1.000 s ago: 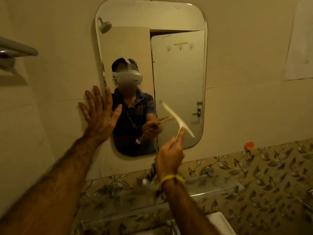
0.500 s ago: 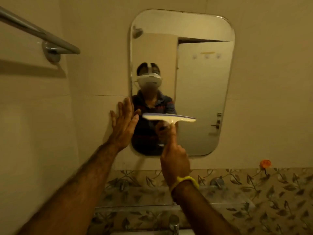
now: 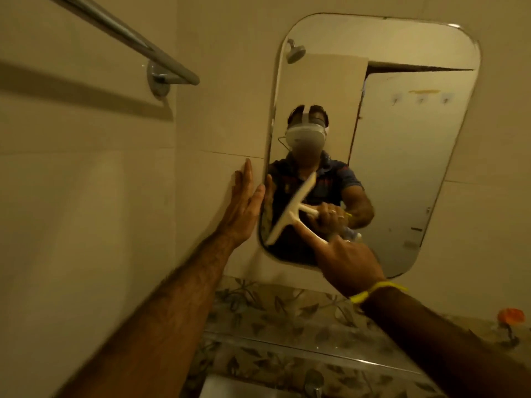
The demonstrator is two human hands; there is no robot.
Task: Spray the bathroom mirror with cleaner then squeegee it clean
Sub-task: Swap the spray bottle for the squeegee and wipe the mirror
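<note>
The rounded wall mirror (image 3: 402, 168) fills the upper right of the head view. A white squeegee (image 3: 290, 209) lies with its blade slanted against the mirror's lower left part. My right hand (image 3: 349, 261), with a yellow band on the wrist, grips the squeegee's handle from below right. My left hand (image 3: 244, 205) is flat, fingers apart, on the tiled wall at the mirror's left edge. No spray bottle shows directly; something pale and blurred appears in the reflection by the reflected hand.
A metal towel bar (image 3: 129, 38) juts from the left wall at the upper left. A glass shelf (image 3: 287, 343) runs below the mirror over leaf-patterned tiles. An orange object (image 3: 511, 315) sits at the far right. A tap (image 3: 314, 382) is at the bottom.
The squeegee blade has swung from level to steeply slanted and moved to the mirror's lower left. The view has shifted left and tilted; my left hand stays on the wall.
</note>
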